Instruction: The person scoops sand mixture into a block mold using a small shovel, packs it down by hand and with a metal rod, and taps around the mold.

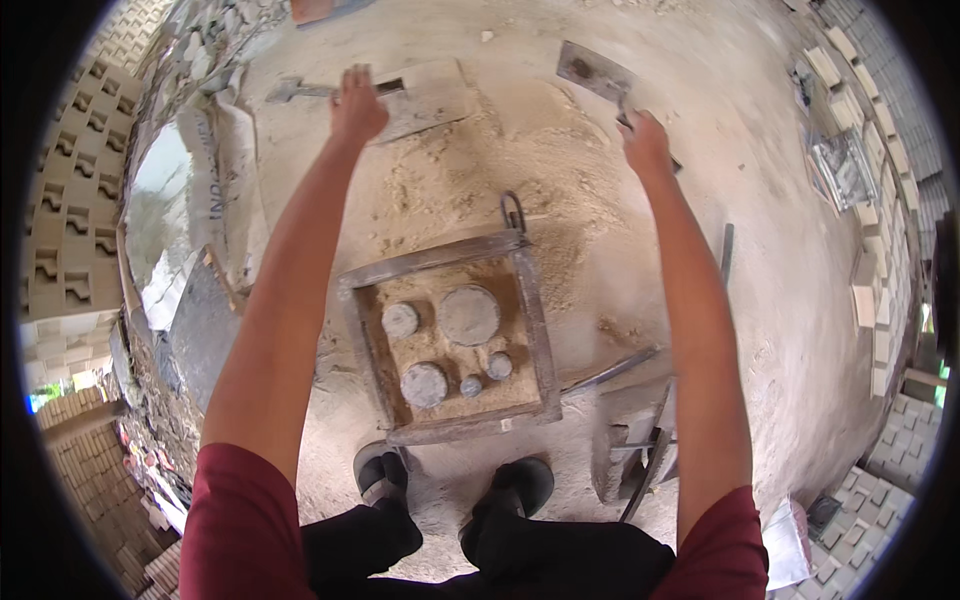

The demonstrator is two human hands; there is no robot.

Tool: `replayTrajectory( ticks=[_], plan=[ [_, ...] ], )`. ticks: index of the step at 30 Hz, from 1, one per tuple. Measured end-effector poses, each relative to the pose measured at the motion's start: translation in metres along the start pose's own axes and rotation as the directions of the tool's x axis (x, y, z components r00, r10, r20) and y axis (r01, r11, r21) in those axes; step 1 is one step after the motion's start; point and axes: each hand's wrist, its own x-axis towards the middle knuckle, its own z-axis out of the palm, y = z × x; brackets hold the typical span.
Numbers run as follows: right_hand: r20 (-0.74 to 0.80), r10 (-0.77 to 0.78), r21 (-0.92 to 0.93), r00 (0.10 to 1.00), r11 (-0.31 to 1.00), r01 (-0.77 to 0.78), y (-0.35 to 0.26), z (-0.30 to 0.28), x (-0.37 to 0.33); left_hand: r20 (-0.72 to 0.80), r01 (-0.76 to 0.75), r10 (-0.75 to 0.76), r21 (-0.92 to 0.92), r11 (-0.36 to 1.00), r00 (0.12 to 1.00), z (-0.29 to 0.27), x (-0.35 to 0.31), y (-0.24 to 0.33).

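Note:
My right hand (648, 145) is closed around the dark handle of a trowel (598, 72) with a flat rectangular blade, at the far right of the sand. At the far left, my left hand (358, 108) lies over the handle of a hammer-like tool (287, 91), fingers stretched across it. Beside that hand a flat board (430, 98) rests on the ground, dusted with sand. Nearer to me stands a square wooden frame (440, 262) with sand inside. Several round grey discs of different sizes, including a large disc (468, 315), sit in it.
Loose sand (450, 190) is heaped beyond the frame, where a metal loop (512, 212) sticks up at a corner. A metal bar (612, 369) and another wooden frame (610, 445) lie to the right. Sacks (235, 180) and rubble edge the left; stacked blocks (80, 190) stand around.

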Motion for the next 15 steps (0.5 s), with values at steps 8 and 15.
replayTrajectory(
  ticks=[8, 15],
  plan=[
    [0.041, -0.343, 0.258, 0.939, 0.911, 0.321, -0.004, 0.005, -0.046, 0.158, -0.2, 0.18, 0.124, 0.972, 0.971, 0.0, -0.002, -0.027],
    [0.015, -0.332, 0.297, 0.943, 0.902, 0.313, 0.006, -0.01, -0.032, -0.042, -0.065, 0.068, 0.075, 0.995, 0.997, 0.0, -0.016, -0.074]
  ],
)
